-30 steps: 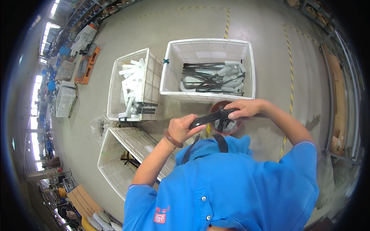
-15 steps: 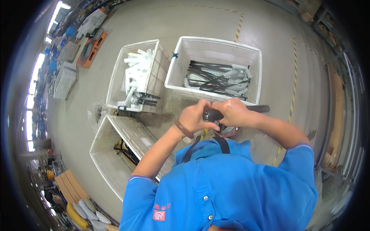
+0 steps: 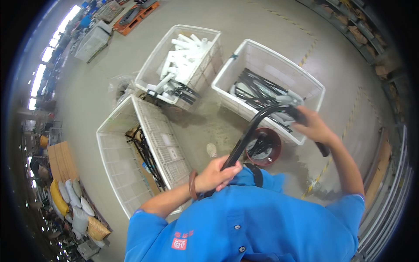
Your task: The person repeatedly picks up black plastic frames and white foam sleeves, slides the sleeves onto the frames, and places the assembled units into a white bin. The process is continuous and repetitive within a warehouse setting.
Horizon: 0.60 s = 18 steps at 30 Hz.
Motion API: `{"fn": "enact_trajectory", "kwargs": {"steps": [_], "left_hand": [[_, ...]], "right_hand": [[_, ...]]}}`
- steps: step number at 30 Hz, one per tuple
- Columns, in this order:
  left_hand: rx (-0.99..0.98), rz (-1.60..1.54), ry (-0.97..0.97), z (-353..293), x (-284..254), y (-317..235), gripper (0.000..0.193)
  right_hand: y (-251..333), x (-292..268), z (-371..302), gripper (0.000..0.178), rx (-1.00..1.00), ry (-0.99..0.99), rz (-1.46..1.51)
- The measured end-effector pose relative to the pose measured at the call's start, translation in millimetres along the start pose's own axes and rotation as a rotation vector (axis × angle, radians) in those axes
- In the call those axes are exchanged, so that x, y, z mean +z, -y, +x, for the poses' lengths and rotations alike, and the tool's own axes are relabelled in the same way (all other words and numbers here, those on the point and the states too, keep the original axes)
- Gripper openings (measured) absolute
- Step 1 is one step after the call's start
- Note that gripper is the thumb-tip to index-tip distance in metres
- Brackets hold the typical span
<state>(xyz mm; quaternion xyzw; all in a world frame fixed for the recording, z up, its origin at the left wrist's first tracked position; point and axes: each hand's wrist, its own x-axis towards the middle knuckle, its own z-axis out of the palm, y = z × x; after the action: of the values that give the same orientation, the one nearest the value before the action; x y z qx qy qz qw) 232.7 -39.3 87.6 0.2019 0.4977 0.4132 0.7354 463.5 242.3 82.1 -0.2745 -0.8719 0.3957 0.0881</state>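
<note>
A glossy black bent tube (image 3: 249, 131) slants across in front of my body, curving over at its upper right like a hook. My left hand (image 3: 217, 174), below a brown bracelet, is wrapped round the tube's lower straight part near my waist. At the hooked side, my right hand (image 3: 313, 126) grips the bent end, slightly blurred by motion; the tube's tip sticks out below that hand. Under the curve, on the floor, stands a round reddish-brown bucket (image 3: 278, 150) with thin black pieces (image 3: 261, 145) inside.
A white crate (image 3: 315, 98) ahead right holds black rods and grey curved parts. Another white crate (image 3: 146, 70) ahead contains white tubes and black pieces. At left, a tilted white crate (image 3: 107, 161) has black rods and cardboard. Shelving (image 3: 366, 48) lines the far right.
My hands have moved apart. The left went down-left along the black tube, the right moved right to its bent end. The tube's curve and the bucket now show clearly; my view has turned.
</note>
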Motion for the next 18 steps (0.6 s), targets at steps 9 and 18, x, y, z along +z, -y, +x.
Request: {"fn": "enact_trajectory", "kwargs": {"steps": [9, 18], "left_hand": [[0.292, 0.199, -0.128, -14, 10, -3, 0.018], [-0.007, -0.059, 0.044, 10, -23, 46, 0.025]], "right_hand": [[78, -15, 107, 0.027, -0.526, 0.411, -0.154], [127, 143, 75, 0.013, -0.917, 0.870, -0.681]]}}
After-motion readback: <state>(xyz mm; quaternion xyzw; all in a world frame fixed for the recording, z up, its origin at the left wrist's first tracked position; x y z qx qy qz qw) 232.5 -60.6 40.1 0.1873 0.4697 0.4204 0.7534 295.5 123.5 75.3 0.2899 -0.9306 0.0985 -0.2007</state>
